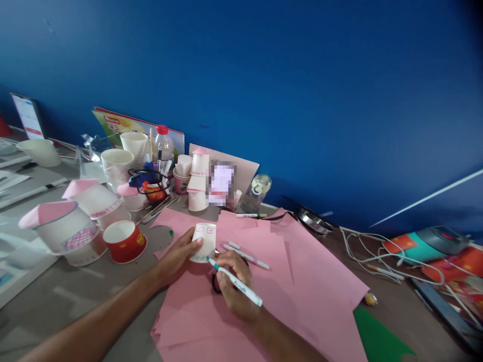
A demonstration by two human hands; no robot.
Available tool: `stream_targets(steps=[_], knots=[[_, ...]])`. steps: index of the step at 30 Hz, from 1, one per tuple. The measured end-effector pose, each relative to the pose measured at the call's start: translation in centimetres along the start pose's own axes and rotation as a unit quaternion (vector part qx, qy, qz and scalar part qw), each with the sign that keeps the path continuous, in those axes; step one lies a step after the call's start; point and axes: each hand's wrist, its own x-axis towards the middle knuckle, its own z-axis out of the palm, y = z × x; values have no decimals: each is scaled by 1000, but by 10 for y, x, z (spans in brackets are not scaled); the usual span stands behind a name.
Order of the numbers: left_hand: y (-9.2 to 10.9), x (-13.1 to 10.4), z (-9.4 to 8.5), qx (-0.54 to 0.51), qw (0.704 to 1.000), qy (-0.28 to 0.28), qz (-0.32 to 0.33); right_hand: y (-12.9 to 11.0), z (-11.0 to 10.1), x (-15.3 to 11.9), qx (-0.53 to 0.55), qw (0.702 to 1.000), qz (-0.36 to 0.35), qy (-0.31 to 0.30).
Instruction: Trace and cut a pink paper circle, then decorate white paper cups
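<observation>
My left hand (184, 251) grips a white paper cup (205, 244) by its side, above sheets of pink paper (241, 306). Pink window-like outlines are drawn on one end of the cup, and teal marks run along its other end. Closed around a white acrylic marker (241, 286), my right hand (236, 281) holds the teal tip against or very near those marks. A second marker (247, 256) with a pale purple band lies on the paper just beyond my right hand.
At left stand white cups with pink paper cones (56, 221) and a red paper cup (124, 241). Further back are a bottle with a red cap (163, 146) and a glass jar (258, 191). White cables (362, 251) tangle at right, beside green paper (377, 334). A blue wall (283, 90) bounds the table.
</observation>
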Motion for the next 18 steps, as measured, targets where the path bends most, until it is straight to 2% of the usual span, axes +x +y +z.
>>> stream_targets(steps=[11, 15, 18], knots=[[0, 1, 1, -20, 1000, -4, -11, -2, -3, 1, -25, 999, 24, 11], [2, 1, 3, -36, 999, -6, -13, -2, -6, 0, -4, 999, 47, 16], [4, 1, 4, -38, 999, 0, -12, -3, -6, 1, 9, 999, 37, 15]])
